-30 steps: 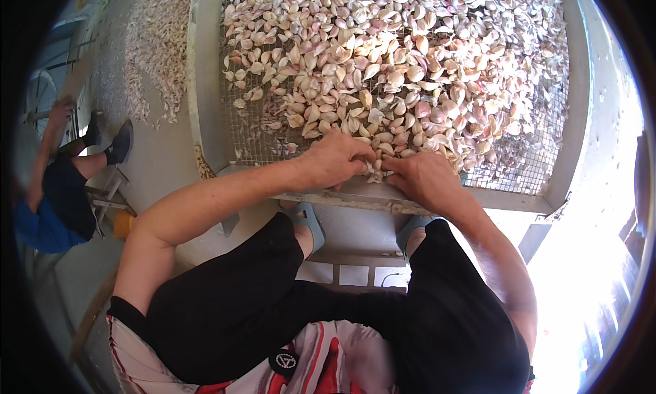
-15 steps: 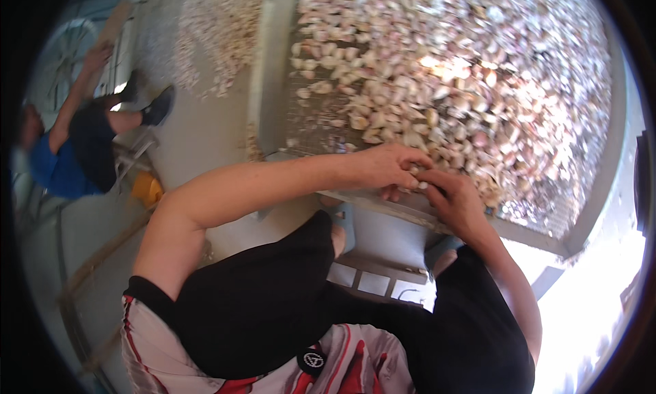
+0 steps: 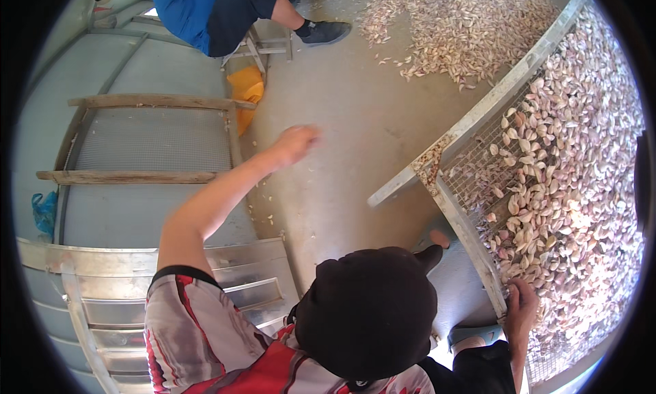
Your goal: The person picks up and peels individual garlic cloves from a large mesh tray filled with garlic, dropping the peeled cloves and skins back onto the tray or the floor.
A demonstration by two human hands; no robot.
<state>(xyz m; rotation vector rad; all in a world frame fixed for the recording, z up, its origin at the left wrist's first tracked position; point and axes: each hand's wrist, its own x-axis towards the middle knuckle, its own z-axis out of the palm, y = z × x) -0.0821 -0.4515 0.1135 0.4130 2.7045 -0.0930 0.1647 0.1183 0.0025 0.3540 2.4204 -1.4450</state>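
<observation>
Over the floor to the left, my left hand (image 3: pixel 297 144) is stretched away from the tray; motion smears its fingers, so I cannot tell whether they hold anything. At the near edge of the mesh tray (image 3: pixel 471 233) is my right hand (image 3: pixel 521 304), its fingers curled beside the garlic cloves (image 3: pixel 547 223). What those fingers hold, if anything, is too small to make out. Loose pale pink and cream cloves cover most of the tray, while its wire mesh shows along the left side.
A heap of garlic cloves (image 3: pixel 471 32) lies on the floor ahead. A person in blue (image 3: pixel 181 18) sits at the upper left, near a yellow bag (image 3: pixel 246 90). A wood-framed mesh screen (image 3: pixel 150 138) is at left, with metal racking (image 3: pixel 239 257) nearer me.
My hands, together over the tray's edge before, are now apart. The left has swung out leftward over the floor; the right stays by the tray. The view has turned left.
</observation>
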